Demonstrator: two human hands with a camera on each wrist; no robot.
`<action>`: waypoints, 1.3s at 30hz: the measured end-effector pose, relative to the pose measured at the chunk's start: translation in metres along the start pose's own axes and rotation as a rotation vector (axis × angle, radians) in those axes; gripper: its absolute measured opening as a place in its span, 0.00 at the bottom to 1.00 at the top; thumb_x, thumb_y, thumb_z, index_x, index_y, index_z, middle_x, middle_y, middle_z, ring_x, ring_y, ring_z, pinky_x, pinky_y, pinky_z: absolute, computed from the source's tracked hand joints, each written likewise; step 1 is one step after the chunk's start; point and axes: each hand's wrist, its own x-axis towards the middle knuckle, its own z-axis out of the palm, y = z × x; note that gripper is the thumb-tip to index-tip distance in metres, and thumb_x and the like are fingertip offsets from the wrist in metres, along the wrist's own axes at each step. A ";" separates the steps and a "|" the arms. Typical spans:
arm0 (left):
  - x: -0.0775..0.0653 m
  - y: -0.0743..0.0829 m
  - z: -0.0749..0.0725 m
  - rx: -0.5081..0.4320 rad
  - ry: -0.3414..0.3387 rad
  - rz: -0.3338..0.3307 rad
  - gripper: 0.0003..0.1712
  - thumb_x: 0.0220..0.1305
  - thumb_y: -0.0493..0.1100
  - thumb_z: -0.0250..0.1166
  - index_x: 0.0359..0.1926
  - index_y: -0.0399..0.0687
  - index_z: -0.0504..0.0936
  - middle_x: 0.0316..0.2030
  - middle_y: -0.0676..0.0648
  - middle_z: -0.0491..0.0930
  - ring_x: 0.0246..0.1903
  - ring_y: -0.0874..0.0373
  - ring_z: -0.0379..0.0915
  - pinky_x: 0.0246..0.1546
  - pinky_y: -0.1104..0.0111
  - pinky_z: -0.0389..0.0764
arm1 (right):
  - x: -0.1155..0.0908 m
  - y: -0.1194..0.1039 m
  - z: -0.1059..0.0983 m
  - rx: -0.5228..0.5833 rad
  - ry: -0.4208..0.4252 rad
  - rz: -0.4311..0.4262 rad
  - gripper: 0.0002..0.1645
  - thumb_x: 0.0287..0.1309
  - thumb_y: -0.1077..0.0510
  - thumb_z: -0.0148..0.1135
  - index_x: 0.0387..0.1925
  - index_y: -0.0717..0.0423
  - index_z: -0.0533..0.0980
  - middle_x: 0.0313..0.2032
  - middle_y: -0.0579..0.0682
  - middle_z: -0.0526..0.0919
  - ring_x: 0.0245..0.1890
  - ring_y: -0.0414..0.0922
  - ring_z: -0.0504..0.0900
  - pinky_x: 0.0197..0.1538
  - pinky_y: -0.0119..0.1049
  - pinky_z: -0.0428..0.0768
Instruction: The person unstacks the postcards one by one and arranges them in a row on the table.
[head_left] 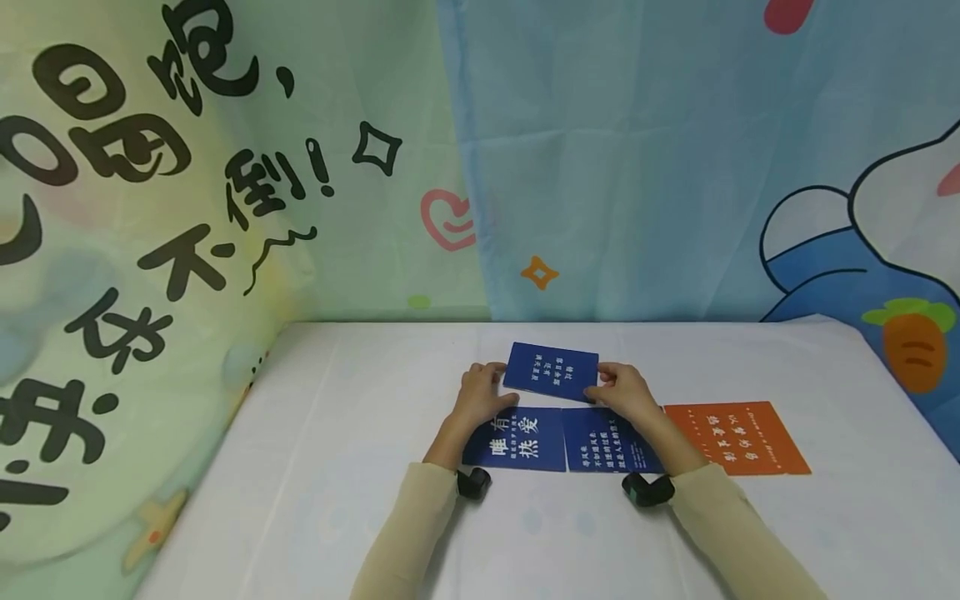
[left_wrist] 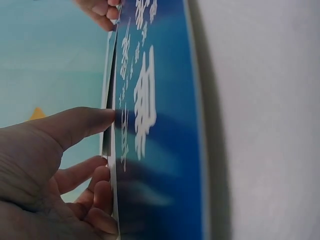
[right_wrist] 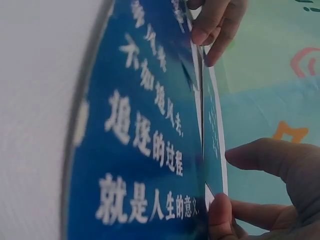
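Observation:
A blue card [head_left: 551, 372] with white writing is held between two hands, just beyond two other blue cards. My left hand [head_left: 482, 393] grips its left edge, with the thumb near the lower left corner. At the right edge, my right hand [head_left: 628, 392] pinches the same card between thumb and fingers. In the right wrist view this card [right_wrist: 214, 120] appears as a thin strip behind a nearer one. On the table lie a left blue card [head_left: 517, 440] with large white characters and a right blue card [head_left: 611, 442] with smaller lines, partly hidden by the right forearm.
An orange card area [head_left: 738, 437] with white writing lies right of the blue ones, partly behind the right forearm. A white cloth covers the table [head_left: 337, 500]. Behind the table's far edge hangs a printed curtain [head_left: 600, 167]. Each wrist wears a small black camera.

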 end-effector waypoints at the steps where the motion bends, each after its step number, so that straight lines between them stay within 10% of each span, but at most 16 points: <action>1: 0.000 0.000 0.000 0.001 0.003 0.000 0.32 0.56 0.44 0.71 0.61 0.37 0.74 0.43 0.41 0.72 0.43 0.50 0.64 0.46 0.58 0.70 | 0.000 0.000 0.000 0.018 0.000 0.005 0.39 0.57 0.61 0.62 0.64 0.79 0.61 0.55 0.72 0.70 0.46 0.58 0.72 0.55 0.53 0.73; 22: 0.003 -0.009 0.005 -0.167 0.070 -0.007 0.33 0.55 0.42 0.69 0.59 0.30 0.72 0.50 0.35 0.67 0.49 0.44 0.65 0.55 0.53 0.69 | -0.005 -0.004 0.004 0.236 0.065 0.002 0.36 0.57 0.66 0.60 0.67 0.71 0.62 0.54 0.67 0.72 0.47 0.54 0.78 0.41 0.27 0.75; 29: 0.005 -0.019 0.008 -0.314 0.153 0.112 0.30 0.57 0.42 0.68 0.57 0.29 0.73 0.36 0.42 0.74 0.33 0.56 0.69 0.35 0.69 0.72 | -0.008 -0.007 0.003 0.250 0.067 -0.041 0.37 0.57 0.67 0.61 0.67 0.70 0.61 0.53 0.67 0.72 0.46 0.53 0.77 0.39 0.21 0.73; 39: -0.006 -0.004 0.000 -0.293 0.160 0.071 0.29 0.56 0.35 0.69 0.58 0.28 0.72 0.38 0.40 0.75 0.29 0.61 0.67 0.31 0.72 0.71 | -0.014 -0.006 0.002 0.291 0.060 -0.060 0.41 0.53 0.68 0.64 0.68 0.70 0.60 0.52 0.65 0.70 0.41 0.46 0.76 0.38 0.23 0.74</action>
